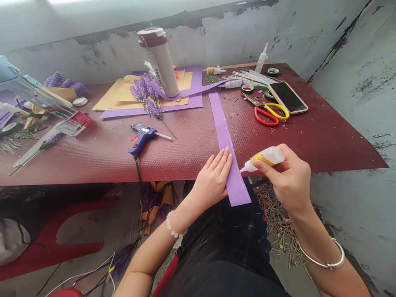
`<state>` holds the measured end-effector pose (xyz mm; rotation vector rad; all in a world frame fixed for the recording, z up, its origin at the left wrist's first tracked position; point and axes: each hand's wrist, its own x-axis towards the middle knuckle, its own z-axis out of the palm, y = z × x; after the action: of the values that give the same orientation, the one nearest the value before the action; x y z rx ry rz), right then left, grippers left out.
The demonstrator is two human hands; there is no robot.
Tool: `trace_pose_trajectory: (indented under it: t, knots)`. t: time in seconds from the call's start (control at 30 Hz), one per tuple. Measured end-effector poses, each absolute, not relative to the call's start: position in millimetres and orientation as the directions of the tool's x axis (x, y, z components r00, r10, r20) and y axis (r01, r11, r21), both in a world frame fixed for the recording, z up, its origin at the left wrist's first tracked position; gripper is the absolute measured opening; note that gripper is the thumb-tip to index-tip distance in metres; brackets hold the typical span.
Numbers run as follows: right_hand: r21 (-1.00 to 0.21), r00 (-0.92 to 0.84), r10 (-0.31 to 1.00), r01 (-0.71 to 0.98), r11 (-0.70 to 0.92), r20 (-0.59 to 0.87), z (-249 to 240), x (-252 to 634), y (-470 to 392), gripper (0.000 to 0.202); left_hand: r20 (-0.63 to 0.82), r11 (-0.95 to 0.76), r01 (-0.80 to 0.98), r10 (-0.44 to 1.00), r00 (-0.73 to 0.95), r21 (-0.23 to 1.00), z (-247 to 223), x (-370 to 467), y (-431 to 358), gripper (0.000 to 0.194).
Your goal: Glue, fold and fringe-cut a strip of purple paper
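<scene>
A long purple paper strip point(221, 119) lies across the dark red table point(185, 136), its near end hanging past the front edge. My left hand point(213, 177) rests flat on the strip, fingers stretched out. In my right hand point(291, 177) is a glue bottle point(269, 156) with a yellow label, tilted so that its nozzle is at the strip's right edge. A thin pale line runs along that edge. Another narrow purple strip point(198, 89) curves from the cup toward a second glue bottle point(232, 84).
A blue glue gun point(142, 139) lies left of the strip. Scissors point(267, 115), a phone point(287, 97) and tape rolls point(272, 72) are at right. A tall cup point(162, 66) stands behind, beside lavender flowers point(144, 90). A clear container point(34, 90) is at far left.
</scene>
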<state>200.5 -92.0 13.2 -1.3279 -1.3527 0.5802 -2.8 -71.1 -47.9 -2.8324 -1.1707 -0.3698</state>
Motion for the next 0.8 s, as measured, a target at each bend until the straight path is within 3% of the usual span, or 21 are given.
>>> trace_pose_trajectory:
  t: [0.4, 0.8]
  knots:
    - [-0.914, 0.166, 0.943, 0.343, 0.218, 0.287, 17, 200, -91, 0.023, 0.276, -0.726, 0.687, 0.666, 0.693, 0.028, -47, -3, -72, 0.067]
    - [-0.880, 0.140, 0.941, 0.420, 0.224, 0.307, 22, 205, -100, 0.027, 0.268, -0.717, 0.696, 0.678, 0.685, 0.035, -47, -4, -72, 0.064]
